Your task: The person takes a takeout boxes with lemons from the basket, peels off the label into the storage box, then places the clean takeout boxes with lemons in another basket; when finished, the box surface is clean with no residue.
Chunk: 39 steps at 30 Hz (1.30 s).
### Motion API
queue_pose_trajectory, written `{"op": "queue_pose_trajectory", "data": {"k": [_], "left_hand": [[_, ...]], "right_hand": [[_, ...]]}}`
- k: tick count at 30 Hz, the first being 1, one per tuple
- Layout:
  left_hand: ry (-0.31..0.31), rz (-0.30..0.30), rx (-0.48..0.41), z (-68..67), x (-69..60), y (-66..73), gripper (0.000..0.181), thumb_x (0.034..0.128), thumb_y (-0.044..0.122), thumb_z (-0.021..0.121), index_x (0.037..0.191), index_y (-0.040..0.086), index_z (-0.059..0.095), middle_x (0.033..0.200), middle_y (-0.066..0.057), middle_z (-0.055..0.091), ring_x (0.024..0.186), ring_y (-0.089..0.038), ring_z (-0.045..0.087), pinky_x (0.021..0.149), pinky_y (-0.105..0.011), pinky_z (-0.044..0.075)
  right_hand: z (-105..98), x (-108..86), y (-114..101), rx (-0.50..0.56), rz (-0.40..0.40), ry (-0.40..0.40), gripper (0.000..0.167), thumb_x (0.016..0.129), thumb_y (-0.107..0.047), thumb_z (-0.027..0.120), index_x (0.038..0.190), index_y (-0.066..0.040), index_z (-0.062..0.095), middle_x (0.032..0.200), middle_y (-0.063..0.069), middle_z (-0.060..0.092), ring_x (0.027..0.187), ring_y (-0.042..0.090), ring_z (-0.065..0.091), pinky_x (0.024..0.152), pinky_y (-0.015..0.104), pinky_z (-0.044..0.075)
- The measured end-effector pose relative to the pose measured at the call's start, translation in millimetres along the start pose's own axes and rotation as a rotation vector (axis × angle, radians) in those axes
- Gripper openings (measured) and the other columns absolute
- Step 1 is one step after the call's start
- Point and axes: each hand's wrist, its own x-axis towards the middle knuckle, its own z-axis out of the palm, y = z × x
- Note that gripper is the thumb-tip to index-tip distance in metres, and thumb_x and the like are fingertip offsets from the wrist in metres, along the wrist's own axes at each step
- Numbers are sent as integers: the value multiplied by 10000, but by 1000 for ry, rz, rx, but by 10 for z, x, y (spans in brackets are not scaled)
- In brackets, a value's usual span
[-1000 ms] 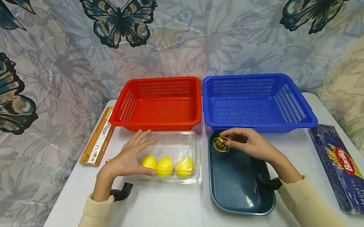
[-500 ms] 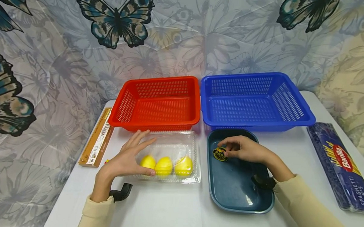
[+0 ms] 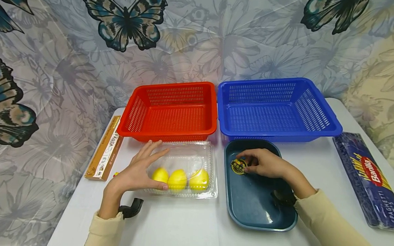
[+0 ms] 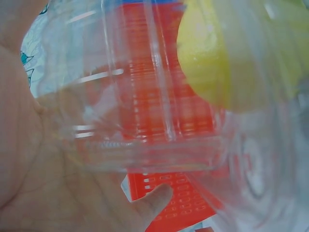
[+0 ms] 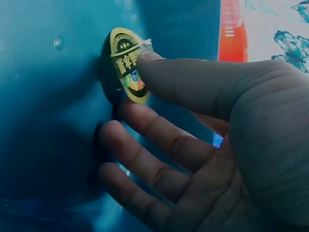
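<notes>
The right hand (image 3: 265,163) is pinching a label (image 3: 238,167), tray (image 3: 246,208) beneath it; the left hand (image 3: 138,172) is resting outspread on a box (image 3: 189,157).

A red basket (image 3: 177,117) stands beside a blue basket (image 3: 262,118), near a spaghetti pack (image 3: 371,181).

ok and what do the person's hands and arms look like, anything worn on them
The left hand and right hand are bare, without gloves. The left sleeve and right sleeve are plain pale beige. A black fitting sits at the left wrist, and another dark one at the right. No cables show.
</notes>
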Motion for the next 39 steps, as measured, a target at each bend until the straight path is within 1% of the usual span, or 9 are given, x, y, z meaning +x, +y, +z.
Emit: {"op": "queue_pose_trajectory", "data": {"k": [10,17,23,26,30,33,35,37,39], "left_hand": [[-5,5,0,0,28,18,1101,657,495,935,1583,261,388,1722,-50,146,1594,-382,-13,1164,-780,82],[-3,5,10,-5,29,37,1099,655,516,930,1580,269,391,1722,-39,152,1596,-380,-9,1160,-784,97],[3,-3,4,-21,-23,31,1108,647,507,939,1582,290,384,1726,-5,133,1598,-380,-27,1146,-801,111],[12,-4,-38,-43,-58,6,1082,665,483,937,1579,329,378,1729,7,118,1600,-368,-43,1128,-818,136],[23,5,-103,-74,-103,-62,1001,727,457,907,1572,340,384,1728,16,109,1598,-378,-40,1114,-816,190],[30,12,-124,-88,-137,-120,934,783,445,870,1573,308,390,1725,22,108,1593,-396,-18,1111,-801,231],[37,14,-128,-95,-155,-147,896,817,434,845,1575,296,389,1725,22,111,1590,-405,4,1104,-800,244],[44,18,-128,-100,-173,-166,868,844,408,826,1580,287,381,1724,17,115,1587,-410,26,1094,-803,255],[52,16,-132,-104,-187,-178,845,863,387,811,1581,286,378,1723,12,122,1586,-406,47,1089,-804,261]], "right_hand": [[-33,-49,-37,-77,8,29,399,879,-59,754,1268,-19,673,1032,110,734,804,90,654,709,249,548],[-158,-138,-91,-8,-2,78,403,898,-84,751,1289,-36,668,1050,110,728,824,147,643,712,250,549],[-339,-253,-154,34,-25,140,363,928,-129,743,1279,-56,684,1056,88,726,842,130,653,715,261,557],[-442,-336,-155,14,-18,215,337,939,-126,731,1269,-72,696,1040,64,736,870,76,658,737,250,560],[-579,-491,-68,-57,-9,389,309,947,-110,718,1256,-122,714,1054,10,745,900,-27,620,750,189,519],[-677,-619,24,-75,31,518,314,945,-115,722,1258,-150,718,1071,-165,711,910,-93,581,749,127,470],[-745,-691,91,-76,80,579,321,943,-137,730,1263,-153,715,1069,-271,656,920,-115,555,758,91,438],[-813,-739,168,-87,122,626,350,936,-167,744,1283,-141,703,1102,-249,651,946,-102,533,773,83,415],[-885,-773,263,-112,147,664,399,931,-191,751,1315,-106,679,1208,-99,673,1042,14,537,818,163,413]]}}
